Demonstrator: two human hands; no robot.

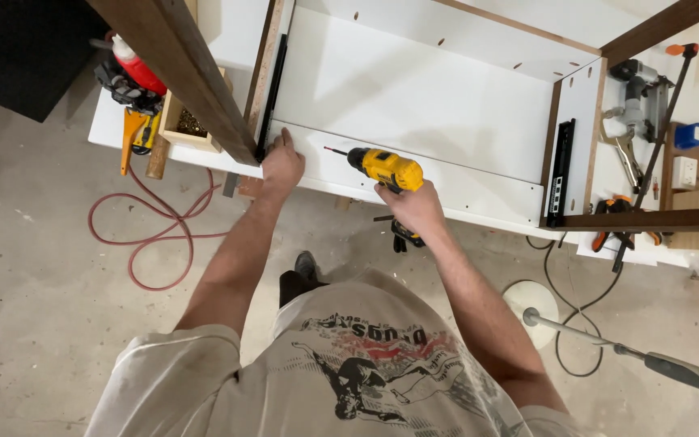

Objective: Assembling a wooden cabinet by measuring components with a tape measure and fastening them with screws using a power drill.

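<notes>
My right hand (414,206) grips a yellow and black cordless drill (386,167) held level, its bit pointing left along the white front panel (463,184) of a cabinet box. My left hand (282,166) presses on the left end of that panel, at the corner where it meets the dark-edged side panel (267,81) and a black drawer slide (272,97). The drill's bit tip (328,150) is a short way right of my left hand, apart from it.
The white cabinet lies on a white workbench (107,125). A dark wooden board (180,65) crosses at upper left. A small wooden box of screws (184,121), a clamp and red hose (155,235) lie left. A nail gun (637,93), pliers, a bar clamp and a second slide (561,170) are at right.
</notes>
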